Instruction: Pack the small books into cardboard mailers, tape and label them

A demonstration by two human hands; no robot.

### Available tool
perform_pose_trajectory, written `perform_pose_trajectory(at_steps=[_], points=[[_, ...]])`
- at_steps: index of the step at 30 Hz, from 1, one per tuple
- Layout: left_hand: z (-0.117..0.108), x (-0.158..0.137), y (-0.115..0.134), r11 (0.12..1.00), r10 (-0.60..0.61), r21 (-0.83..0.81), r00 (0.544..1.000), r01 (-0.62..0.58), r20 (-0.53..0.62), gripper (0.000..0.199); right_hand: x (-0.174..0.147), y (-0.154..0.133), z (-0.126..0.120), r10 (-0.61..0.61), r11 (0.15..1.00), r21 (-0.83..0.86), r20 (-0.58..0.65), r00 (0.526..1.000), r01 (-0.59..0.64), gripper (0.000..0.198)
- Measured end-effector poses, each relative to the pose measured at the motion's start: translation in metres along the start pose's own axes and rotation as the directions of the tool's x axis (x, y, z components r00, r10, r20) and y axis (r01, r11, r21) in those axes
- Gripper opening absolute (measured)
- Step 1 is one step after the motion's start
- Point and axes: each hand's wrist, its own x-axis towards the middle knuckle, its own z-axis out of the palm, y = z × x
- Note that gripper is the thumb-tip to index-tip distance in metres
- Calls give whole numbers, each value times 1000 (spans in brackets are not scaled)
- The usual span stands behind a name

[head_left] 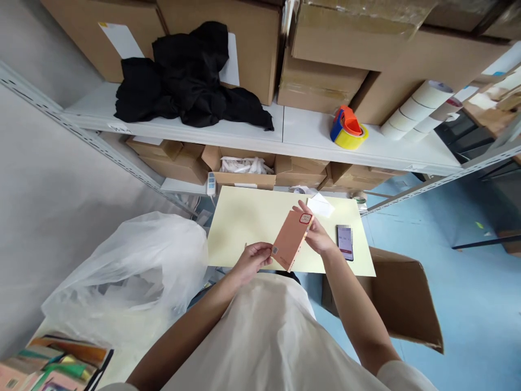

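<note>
A thin salmon-pink book is held tilted above the cream table, with a small barcode label near one end and a red-framed label at the other. My left hand pinches its lower left corner between thumb and fingers. Along the upper right edge, my right hand supports the book, its fingers partly hidden behind it and some fingertips showing past the top. White paper lies just beyond the right hand. To the right of that hand, a phone with a lit screen rests on the table.
Shelving ahead holds cardboard boxes, black cloth, a tape dispenser and white rolls. A clear plastic bag sits left, above stacked books. An open carton stands right on the blue floor.
</note>
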Motion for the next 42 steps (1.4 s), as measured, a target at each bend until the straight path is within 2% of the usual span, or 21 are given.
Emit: perform_pose_trajectory(at_steps=[3,6,8,13,18,20,25,29,32,36,39,42], points=[[6,-2,2,999,-45,-8,997,45,64,29,2,9,11,97,989,106,46,994,-102,83],[8,-2,5,997,-47,60,995,41,89,28,6,15,17,116,987,119,-57,992,-109,69],[5,-2,8,996,-20,92,998,14,66,28,7,15,18,104,991,92,-126,987,-93,55],[-12,-6,26,995,73,-62,997,-74,-19,48,9,7,13,120,993,18,-216,969,-119,37],[-18,-6,40,944,208,276,976,-182,-65,43,11,4,14,115,992,-24,-262,958,-125,39],[-17,-4,38,926,227,328,969,-184,-98,39,12,5,18,110,992,-30,-260,959,-122,40],[-19,-3,26,953,201,262,965,-152,-171,39,10,12,32,55,998,-26,-270,961,-65,39],[-26,-5,20,971,197,172,959,-163,-203,42,-8,21,43,53,993,-100,-124,991,-66,51],[-33,-6,19,968,214,177,952,-177,-219,42,-25,31,47,67,984,-158,-86,994,-80,58],[-40,-5,17,937,263,285,944,-202,-197,47,-35,42,46,57,986,-149,-130,990,-76,59],[-43,-2,13,910,293,349,942,-222,-165,60,-33,49,44,58,989,-123,-206,977,-85,57],[-47,2,8,892,317,373,941,-254,-117,60,-29,54,42,60,987,-133,-251,966,-96,54]])
